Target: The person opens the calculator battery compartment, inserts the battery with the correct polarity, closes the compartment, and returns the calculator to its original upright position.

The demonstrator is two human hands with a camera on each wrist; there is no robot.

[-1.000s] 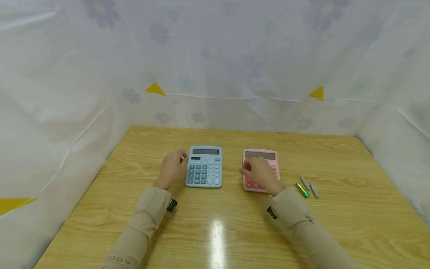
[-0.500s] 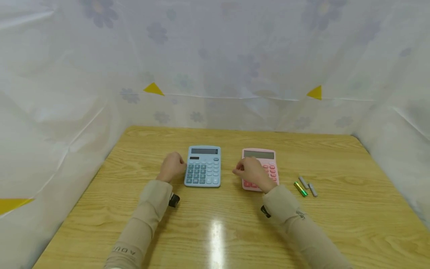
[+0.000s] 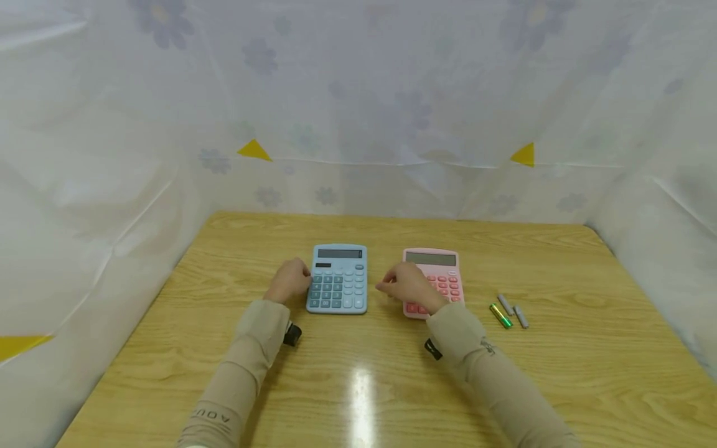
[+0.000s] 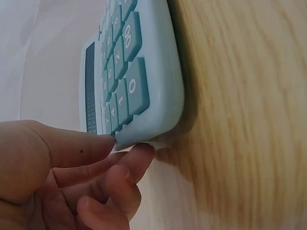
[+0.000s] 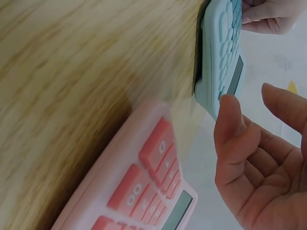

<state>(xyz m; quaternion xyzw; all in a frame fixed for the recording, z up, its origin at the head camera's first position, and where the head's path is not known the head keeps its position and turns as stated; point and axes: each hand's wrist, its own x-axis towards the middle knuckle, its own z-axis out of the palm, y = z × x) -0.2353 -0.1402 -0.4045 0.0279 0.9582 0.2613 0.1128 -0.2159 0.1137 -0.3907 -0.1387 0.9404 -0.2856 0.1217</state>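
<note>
A blue calculator (image 3: pixel 353 286) lies face up on the wooden table (image 3: pixel 358 361), its display showing a digit. My left hand (image 3: pixel 288 280) pinches its left edge: in the left wrist view the thumb sits on the top rim and a finger is tucked under the side of the calculator (image 4: pixel 165 86). A pink calculator (image 3: pixel 447 291) lies to the right with a blank display. Over its left part, my right hand (image 3: pixel 411 283) reaches toward the gap between the calculators. In the right wrist view this hand (image 5: pixel 264 167) holds nothing, with thumb and fingers apart.
To the right of the pink calculator lie a green and gold battery (image 3: pixel 501 315) and two grey cylinders (image 3: pixel 505 305) like small batteries. White flowered sheeting (image 3: pixel 358 93) hangs around the back and sides of the table.
My right hand has moved left from over the pink calculator toward the blue one. The left hand has come in against the blue calculator's left edge. Both calculators lie where they were.
</note>
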